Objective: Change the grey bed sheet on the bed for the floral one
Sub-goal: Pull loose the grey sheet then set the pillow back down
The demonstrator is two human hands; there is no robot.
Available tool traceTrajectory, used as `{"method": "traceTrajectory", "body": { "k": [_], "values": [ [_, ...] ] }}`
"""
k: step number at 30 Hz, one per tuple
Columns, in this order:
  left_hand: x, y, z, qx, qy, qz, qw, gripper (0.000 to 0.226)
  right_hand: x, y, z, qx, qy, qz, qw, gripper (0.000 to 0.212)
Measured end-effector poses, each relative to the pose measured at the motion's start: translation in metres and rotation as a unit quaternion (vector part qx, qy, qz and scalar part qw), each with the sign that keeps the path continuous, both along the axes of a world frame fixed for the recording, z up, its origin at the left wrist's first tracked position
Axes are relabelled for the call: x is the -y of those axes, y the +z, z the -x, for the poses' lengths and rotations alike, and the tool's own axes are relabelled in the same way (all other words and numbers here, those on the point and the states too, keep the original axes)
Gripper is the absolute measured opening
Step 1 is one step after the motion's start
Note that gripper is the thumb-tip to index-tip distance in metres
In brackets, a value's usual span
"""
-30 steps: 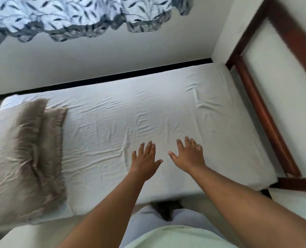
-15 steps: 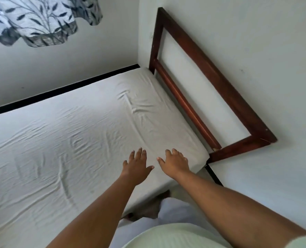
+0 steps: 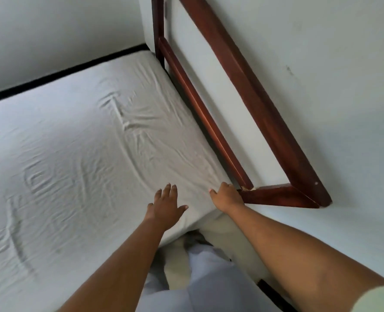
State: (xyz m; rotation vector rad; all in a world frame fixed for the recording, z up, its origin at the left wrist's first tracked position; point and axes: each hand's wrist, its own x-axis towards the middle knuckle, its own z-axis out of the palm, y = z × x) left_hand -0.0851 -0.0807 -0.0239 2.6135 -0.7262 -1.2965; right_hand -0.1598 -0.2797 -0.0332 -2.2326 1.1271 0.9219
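Note:
The grey bed sheet lies wrinkled over the mattress and fills the left of the view. My left hand rests flat on it near the near right corner, fingers spread and holding nothing. My right hand is at that corner, beside the wooden frame. Its fingers curl over the sheet's edge into the gap, with the fingertips hidden. The sheet's corner looks slightly lifted under it. No floral sheet is in view.
A dark red wooden bed frame stands along the right side of the mattress against a pale wall. A black strip runs along the far edge of the bed. My legs in pale trousers stand at the near edge.
The view has swung right, away from the pillow and curtain. Both hands moved toward the near right corner; the right hand went from flat and open to curled over the sheet's corner.

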Motion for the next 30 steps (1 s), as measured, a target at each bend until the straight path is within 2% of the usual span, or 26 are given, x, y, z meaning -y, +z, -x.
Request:
{"method": "traceTrajectory", "body": {
  "k": [6,10,13,19,23,27,30],
  "values": [
    [0.02,-0.091,0.003,-0.049,0.023,-0.017,0.998,0.091,0.038,-0.1,0.004,-0.028,-0.081,0.014,0.996,0.056],
    [0.02,-0.16,-0.01,-0.047,0.046,-0.038,0.997,0.097,0.047,-0.152,0.011,-0.04,-0.171,0.044,0.983,0.048],
    [0.025,-0.197,-0.013,-0.057,0.056,-0.039,0.996,0.1,0.053,-0.185,0.015,-0.034,-0.194,0.067,0.978,0.047],
    [0.035,-0.217,-0.01,-0.112,0.027,-0.041,0.992,0.102,0.066,-0.217,0.022,0.008,-0.217,0.122,0.969,0.032],
    [0.036,-0.222,-0.009,-0.129,0.015,-0.053,0.99,0.105,0.082,-0.219,0.031,0.025,-0.276,0.089,0.957,0.026],
    [0.036,-0.221,-0.016,-0.138,-0.001,-0.064,0.988,0.105,0.076,-0.212,0.034,0.099,-0.366,0.092,0.921,0.021],
    [0.038,-0.217,-0.021,-0.145,0.009,-0.069,0.987,0.102,0.061,-0.199,0.04,0.145,-0.42,0.053,0.894,0.016]
  ]
}}
